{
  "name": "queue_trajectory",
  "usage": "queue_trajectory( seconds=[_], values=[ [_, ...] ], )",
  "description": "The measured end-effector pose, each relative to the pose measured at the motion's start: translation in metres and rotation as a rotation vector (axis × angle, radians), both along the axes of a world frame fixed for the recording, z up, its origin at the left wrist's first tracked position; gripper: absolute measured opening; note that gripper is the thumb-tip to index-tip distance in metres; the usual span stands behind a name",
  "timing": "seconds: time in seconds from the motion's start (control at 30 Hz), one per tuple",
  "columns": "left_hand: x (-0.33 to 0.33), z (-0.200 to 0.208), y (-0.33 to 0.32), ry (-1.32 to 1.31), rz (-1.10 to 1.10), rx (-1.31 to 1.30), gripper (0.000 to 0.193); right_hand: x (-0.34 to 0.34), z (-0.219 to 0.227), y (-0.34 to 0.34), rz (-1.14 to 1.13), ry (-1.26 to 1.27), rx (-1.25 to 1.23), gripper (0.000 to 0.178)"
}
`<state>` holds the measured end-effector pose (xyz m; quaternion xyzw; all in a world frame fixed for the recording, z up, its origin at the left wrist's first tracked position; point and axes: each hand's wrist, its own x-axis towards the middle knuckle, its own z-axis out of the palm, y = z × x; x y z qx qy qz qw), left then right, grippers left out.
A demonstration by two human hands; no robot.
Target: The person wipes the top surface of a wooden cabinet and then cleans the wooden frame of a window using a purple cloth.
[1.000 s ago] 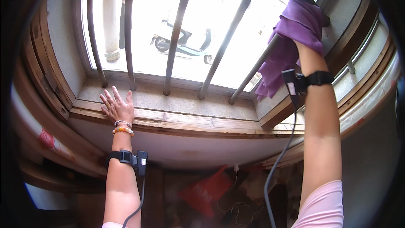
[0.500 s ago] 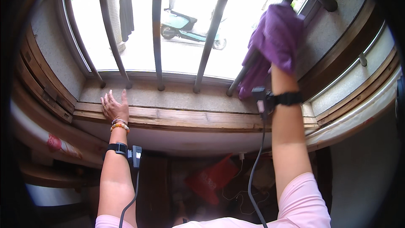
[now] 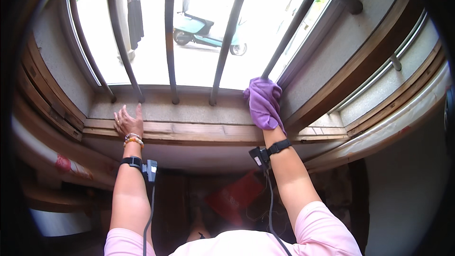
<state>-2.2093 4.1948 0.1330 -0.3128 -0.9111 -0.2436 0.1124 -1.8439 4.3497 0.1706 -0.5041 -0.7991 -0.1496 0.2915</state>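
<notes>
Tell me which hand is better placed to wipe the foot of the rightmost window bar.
Right, probably. The right hand already holds the purple cloth against that bar's base; the left hand lies flat on the sill, empty.

Window bars fence opening, narrow gaps between them. Stone sill bare between left hand, flat on wooden ledge, and right hand under purple cloth at base of rightmost bar. Right side closed by angled wall and wooden frame; left by stone reveal. Space under ledge dark, cluttered.
</notes>
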Motion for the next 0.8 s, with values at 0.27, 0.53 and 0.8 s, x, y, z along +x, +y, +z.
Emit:
queue_trajectory(
  seconds=[0.27,0.53,0.8],
  values=[
    [-0.010,-0.001,-0.009,-0.015,-0.028,0.021,0.059,-0.026,0.064,-0.045,0.592,1.139,-0.804,0.009],
    [-0.018,-0.005,-0.007,-0.009,-0.060,0.067,0.057,0.046,0.158,-0.050,-0.641,0.122,-0.084,0.067],
    [-0.019,-0.006,-0.007,0.030,-0.047,0.043,0.058,-0.008,0.278,-0.007,-0.043,-0.344,0.213,0.030]
  ],
)
